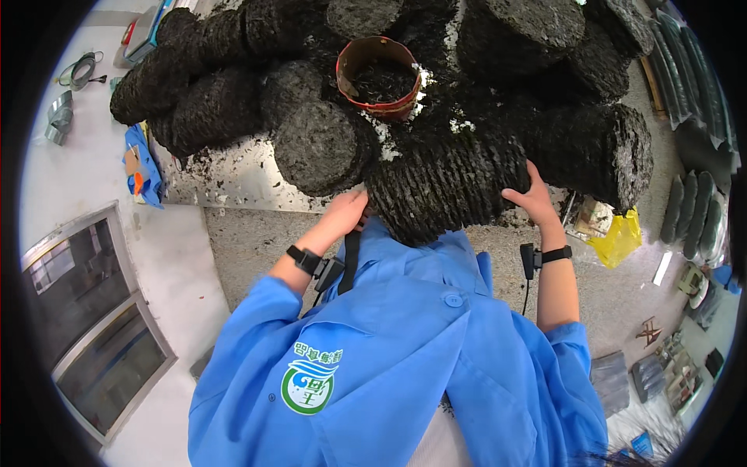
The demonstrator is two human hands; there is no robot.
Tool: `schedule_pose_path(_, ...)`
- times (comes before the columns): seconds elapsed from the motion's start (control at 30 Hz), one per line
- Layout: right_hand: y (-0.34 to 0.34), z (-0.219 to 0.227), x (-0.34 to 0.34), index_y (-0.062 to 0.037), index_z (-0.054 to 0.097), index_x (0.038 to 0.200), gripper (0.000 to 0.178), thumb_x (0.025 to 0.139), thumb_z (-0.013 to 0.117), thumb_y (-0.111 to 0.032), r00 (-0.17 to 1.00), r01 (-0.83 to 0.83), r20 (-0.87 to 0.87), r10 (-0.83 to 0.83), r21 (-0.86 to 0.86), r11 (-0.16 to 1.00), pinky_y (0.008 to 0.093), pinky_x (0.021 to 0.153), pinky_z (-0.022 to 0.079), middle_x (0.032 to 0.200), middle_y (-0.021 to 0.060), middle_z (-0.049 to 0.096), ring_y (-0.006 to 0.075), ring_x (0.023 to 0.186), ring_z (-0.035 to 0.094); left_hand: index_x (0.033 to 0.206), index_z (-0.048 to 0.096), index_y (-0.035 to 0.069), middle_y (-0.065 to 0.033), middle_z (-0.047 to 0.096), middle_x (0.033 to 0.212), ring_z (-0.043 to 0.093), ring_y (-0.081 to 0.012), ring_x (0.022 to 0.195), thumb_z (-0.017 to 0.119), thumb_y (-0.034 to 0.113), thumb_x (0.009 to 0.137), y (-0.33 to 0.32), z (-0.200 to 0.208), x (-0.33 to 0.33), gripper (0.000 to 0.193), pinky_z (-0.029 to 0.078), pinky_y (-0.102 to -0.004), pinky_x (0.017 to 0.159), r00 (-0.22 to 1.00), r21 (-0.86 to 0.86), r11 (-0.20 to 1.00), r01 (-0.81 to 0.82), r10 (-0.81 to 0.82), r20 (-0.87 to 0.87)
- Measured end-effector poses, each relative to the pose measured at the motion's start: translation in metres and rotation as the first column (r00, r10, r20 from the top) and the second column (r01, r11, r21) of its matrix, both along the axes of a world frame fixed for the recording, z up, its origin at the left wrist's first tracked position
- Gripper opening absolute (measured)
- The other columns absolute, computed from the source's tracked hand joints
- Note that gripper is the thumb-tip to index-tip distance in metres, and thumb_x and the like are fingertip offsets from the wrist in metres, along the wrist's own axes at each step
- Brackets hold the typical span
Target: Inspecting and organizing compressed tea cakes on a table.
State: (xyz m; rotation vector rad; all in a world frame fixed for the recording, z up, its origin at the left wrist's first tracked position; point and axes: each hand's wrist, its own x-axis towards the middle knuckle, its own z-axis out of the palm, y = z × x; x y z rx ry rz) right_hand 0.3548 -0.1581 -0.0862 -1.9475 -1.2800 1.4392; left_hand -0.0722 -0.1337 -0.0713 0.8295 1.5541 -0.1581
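A long roll-shaped stack of dark, round, dried seaweed cakes (447,183) lies on its side at the table's near edge, in front of my body. My left hand (348,212) presses on its left end, the fingers partly hidden behind it. At the right end, my right hand (537,196) has its thumb on the near side and its fingers against the end. The stack is gripped between both hands. Just left of it, another stack of seaweed cakes (315,148) turns its flat round face toward me.
More seaweed stacks (210,117) crowd the table (233,175), with another lying to the right (595,148). A red-rimmed round tub (379,105) holding dark scraps stands among them. A yellow plastic bag (618,237) hangs near the right edge. Bagged dark packs (689,206) lie farther right.
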Motion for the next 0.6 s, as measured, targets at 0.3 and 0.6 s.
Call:
schedule_pose_path(0.3, -0.013, -0.018, 0.005, 0.0054, 0.021, 0.158, 0.114, 0.072, 0.084, -0.035, 0.995, 0.093, 0.044, -0.090, -0.075, 0.993, 0.0423, 0.123, 0.023, 0.160, 0.0280, 0.030, 0.0364, 0.151, 0.027, 0.090, 0.067, 0.011, -0.0047, 0.065, 0.089, 0.063, -0.0254, 0.082, 0.074, 0.011, 0.081, 0.033, 0.030, 0.025, 0.011, 0.054, -0.0368, 0.073, 0.707, 0.970, 0.098, 0.224, -0.701, -0.093)
schedule_pose_path(0.6, -0.016, -0.024, 0.005, 0.0065, 0.019, 0.158, 0.115, 0.072, 0.083, -0.038, 0.995, 0.095, 0.022, -0.093, -0.114, 0.989, 0.0413, 0.124, 0.021, 0.161, 0.0289, 0.027, 0.0365, 0.153, 0.025, 0.095, 0.070, 0.015, 0.0007, 0.061, 0.081, 0.064, -0.0205, 0.077, 0.077, 0.023, 0.081, 0.044, 0.010, 0.035, 0.018, 0.053, -0.0356, 0.064, 0.484, 0.950, 0.013, 0.313, -0.862, -0.148)
